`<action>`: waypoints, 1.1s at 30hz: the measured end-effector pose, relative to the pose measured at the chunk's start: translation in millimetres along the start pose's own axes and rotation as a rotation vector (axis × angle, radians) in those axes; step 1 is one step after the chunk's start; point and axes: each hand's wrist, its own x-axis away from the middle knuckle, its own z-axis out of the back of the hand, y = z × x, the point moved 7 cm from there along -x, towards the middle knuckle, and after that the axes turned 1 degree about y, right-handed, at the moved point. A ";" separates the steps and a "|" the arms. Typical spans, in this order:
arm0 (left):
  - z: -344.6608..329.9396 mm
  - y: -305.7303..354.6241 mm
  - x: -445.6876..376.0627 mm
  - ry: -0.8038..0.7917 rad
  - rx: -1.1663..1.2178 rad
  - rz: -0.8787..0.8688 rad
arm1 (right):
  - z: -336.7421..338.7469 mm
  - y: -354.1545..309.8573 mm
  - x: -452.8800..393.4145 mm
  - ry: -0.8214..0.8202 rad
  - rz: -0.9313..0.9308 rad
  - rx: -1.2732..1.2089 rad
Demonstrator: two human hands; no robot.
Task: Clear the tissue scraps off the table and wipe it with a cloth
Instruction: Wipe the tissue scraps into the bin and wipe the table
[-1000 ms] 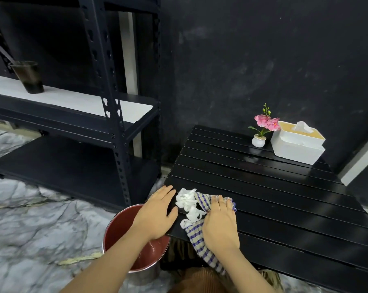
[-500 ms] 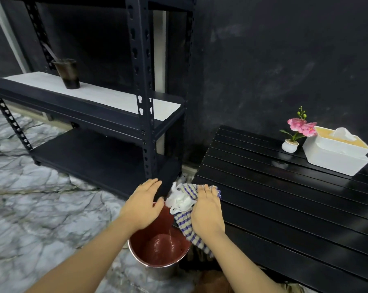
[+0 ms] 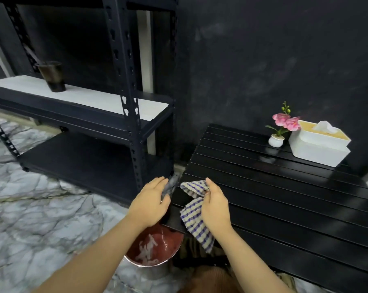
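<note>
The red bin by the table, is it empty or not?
Not empty: white tissue scraps lie on the bottom of the red bin.

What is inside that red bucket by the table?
White tissue scraps lie on the bottom of the red bucket. The left hand and the table edge cover its far part, so that stays unseen.

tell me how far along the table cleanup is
Done, it seems: white tissue scraps lie in the red metal bin below the table edge, and no scraps show on the black slatted table. In hand: the right hand grips the blue-and-white checked cloth at that edge; the left hand is over the bin, blurred. Left: wiping the slats.
</note>
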 end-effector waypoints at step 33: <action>-65.0 74.5 -7.5 -0.081 -0.155 -0.140 | 113.7 97.5 49.9 -0.151 0.157 0.598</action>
